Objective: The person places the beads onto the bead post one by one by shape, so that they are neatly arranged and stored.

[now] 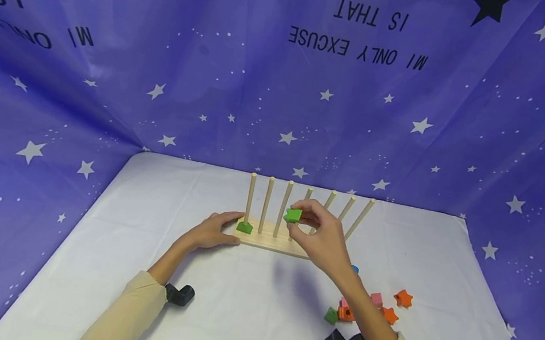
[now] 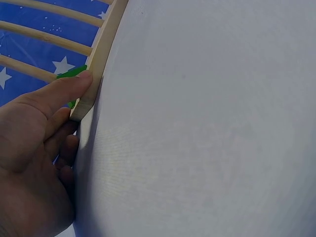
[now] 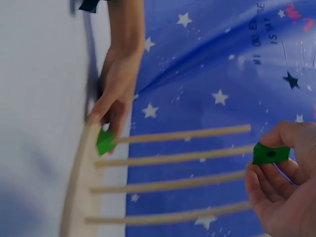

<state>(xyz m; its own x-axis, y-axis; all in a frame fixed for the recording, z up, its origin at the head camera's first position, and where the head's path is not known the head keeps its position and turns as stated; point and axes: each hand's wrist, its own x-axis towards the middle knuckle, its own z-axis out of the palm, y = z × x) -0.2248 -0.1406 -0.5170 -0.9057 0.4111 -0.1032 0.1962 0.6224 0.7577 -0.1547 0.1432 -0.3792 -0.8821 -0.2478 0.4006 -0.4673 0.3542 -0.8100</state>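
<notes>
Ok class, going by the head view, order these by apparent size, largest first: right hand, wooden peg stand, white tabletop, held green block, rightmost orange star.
1. White tabletop
2. Wooden peg stand
3. Right hand
4. Held green block and rightmost orange star: too alike to rank.

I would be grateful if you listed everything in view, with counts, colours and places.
Wooden base: one, pale, on the white surface
Pegs: seven, pale wood, in a row on the base
Green blocks: three; at the leftmost peg's foot, in the right hand, beside the loose pieces
Orange pieces: at least three, near the right forearm
Pink pieces: at least two, among them
Blue piece: at least one, partly hidden by the right forearm
White surface: one, white, underneath
Backdrop: purple-blue, starred, lettered, behind and beside; sheet count unclear
Black devices: two, at the forearms
Sleeves: two, beige, lower edge
Left hand: one, gripping the base's left end
Right hand: one, above the base
</notes>
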